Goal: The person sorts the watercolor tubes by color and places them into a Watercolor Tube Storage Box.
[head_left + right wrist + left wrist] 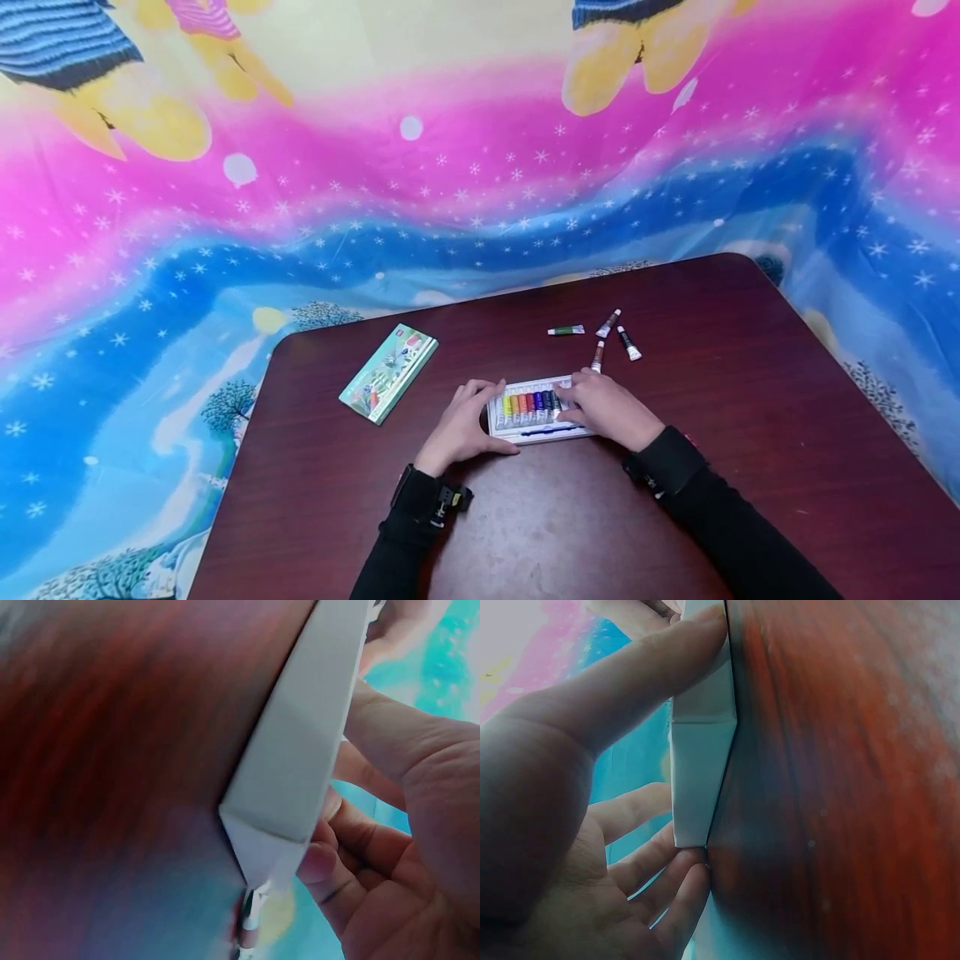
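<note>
A white tray of paint tubes [522,436] lies on the table before me, with a row of colored tubes [525,406] and a dark blue brush [543,431] in it. My left hand [467,421] grips the tray's left end. In the left wrist view its thumb [667,660] presses the white side wall and the other fingers reach round the corner. Over the tray's right end lies my right hand [611,408], thumb and index finger at the dark tubes. Whether they pinch one is hidden; its other fingers curl beside the tray's edge in the right wrist view.
Loose paint tubes lie beyond the tray: a green one [566,331], a brown one [609,322], a black one [629,342] and a reddish-brown one [597,357] near the right hand. A green illustrated box [388,373] lies at the left. Printed cloth [450,192] hangs behind the table.
</note>
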A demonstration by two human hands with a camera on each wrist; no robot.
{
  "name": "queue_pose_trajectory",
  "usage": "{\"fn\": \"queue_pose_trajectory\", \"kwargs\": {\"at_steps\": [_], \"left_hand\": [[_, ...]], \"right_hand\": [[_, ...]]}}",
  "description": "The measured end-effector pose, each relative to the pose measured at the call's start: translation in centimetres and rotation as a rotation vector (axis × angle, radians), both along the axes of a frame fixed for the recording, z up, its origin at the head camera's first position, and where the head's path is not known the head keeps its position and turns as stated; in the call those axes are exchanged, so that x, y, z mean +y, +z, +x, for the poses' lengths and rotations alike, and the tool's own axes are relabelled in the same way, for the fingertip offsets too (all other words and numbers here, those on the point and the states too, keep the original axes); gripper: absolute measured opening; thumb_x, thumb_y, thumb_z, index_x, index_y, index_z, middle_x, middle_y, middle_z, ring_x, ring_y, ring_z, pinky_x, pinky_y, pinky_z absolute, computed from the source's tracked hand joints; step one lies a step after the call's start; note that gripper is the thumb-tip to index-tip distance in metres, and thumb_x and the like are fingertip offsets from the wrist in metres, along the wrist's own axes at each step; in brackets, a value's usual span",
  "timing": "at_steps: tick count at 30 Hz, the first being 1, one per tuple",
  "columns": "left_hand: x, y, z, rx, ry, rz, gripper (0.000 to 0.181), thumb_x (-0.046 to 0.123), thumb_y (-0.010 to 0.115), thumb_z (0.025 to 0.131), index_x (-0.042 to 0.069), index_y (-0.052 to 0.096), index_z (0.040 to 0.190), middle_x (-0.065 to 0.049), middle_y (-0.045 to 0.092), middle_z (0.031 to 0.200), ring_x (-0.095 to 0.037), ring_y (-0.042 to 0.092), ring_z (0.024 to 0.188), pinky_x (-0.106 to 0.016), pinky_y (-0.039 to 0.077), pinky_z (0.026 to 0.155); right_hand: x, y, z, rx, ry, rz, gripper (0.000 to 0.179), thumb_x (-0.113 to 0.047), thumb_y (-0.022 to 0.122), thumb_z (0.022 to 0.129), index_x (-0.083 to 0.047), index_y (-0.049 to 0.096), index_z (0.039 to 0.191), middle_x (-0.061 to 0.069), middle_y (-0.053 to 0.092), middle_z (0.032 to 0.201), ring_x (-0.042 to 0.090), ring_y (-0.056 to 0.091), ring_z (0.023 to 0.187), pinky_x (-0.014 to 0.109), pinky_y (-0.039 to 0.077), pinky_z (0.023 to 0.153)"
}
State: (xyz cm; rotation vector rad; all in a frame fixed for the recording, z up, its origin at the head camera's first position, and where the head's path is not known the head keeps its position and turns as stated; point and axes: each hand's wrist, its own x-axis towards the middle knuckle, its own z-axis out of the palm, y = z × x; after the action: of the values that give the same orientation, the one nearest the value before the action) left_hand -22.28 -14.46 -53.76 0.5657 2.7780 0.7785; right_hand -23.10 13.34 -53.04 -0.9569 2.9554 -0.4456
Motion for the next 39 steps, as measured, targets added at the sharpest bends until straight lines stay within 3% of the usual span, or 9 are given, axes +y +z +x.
{"fn": "queue_pose_trajectory", "kwargs": {"at_steps": [10, 16, 25, 32, 39], "left_hand": [[0.0, 0.0, 0.0, -0.002, 0.001, -0.002, 0.110, 0.052, 0.095, 0.068, 0.018, 0.043, 0.159, -0.008, 0.048, 0.148, -0.027, 0.044, 0.134, -0.047, 0.045, 0.109], [0.0, 0.0, 0.0, -0.015, 0.011, -0.001, 0.110, 0.052, 0.095, 0.068, 0.021, 0.043, 0.160, -0.007, 0.048, 0.148, -0.027, 0.043, 0.134, -0.047, 0.045, 0.109], [0.0, -0.1, 0.0, -0.017, 0.014, 0.001, 0.109, 0.052, 0.095, 0.068, 0.021, 0.043, 0.160, -0.007, 0.048, 0.148, -0.026, 0.043, 0.135, -0.046, 0.045, 0.109], [0.0, -0.1, 0.0, -0.018, 0.016, -0.001, 0.110, 0.051, 0.096, 0.068, 0.021, 0.042, 0.160, -0.006, 0.048, 0.148, -0.026, 0.042, 0.135, -0.047, 0.045, 0.110], [0.1, 0.0, 0.1, -0.015, 0.014, -0.001, 0.110, 0.051, 0.095, 0.069, 0.020, 0.042, 0.160, -0.007, 0.048, 0.148, -0.026, 0.043, 0.134, -0.046, 0.045, 0.109]], "right_hand": [[0.8, 0.1, -0.4, -0.143, -0.013, -0.098, 0.046, -0.024, 0.081, 0.091, -0.009, 0.072, 0.133, 0.009, 0.072, 0.107, 0.016, 0.059, 0.090, 0.030, 0.054, 0.076], [0.3, 0.1, -0.5, -0.148, -0.070, -0.149, 0.046, -0.026, 0.086, 0.085, -0.009, 0.076, 0.126, 0.008, 0.074, 0.101, 0.012, 0.058, 0.082, 0.025, 0.047, 0.067], [0.6, 0.1, -0.8, -0.173, -0.069, -0.162, 0.048, -0.025, 0.087, 0.084, -0.010, 0.075, 0.128, 0.007, 0.074, 0.100, 0.010, 0.056, 0.078, 0.025, 0.046, 0.066], [0.9, 0.3, -1.3, -0.227, -0.056, -0.185, 0.047, -0.026, 0.087, 0.085, -0.012, 0.075, 0.128, -0.006, 0.055, 0.073, 0.010, 0.047, 0.068, 0.025, 0.043, 0.063], [1.0, 0.5, -1.3, -0.266, -0.058, -0.206, 0.048, -0.028, 0.087, 0.085, -0.012, 0.075, 0.129, -0.006, 0.053, 0.075, 0.010, 0.047, 0.068, 0.025, 0.043, 0.063]]}}
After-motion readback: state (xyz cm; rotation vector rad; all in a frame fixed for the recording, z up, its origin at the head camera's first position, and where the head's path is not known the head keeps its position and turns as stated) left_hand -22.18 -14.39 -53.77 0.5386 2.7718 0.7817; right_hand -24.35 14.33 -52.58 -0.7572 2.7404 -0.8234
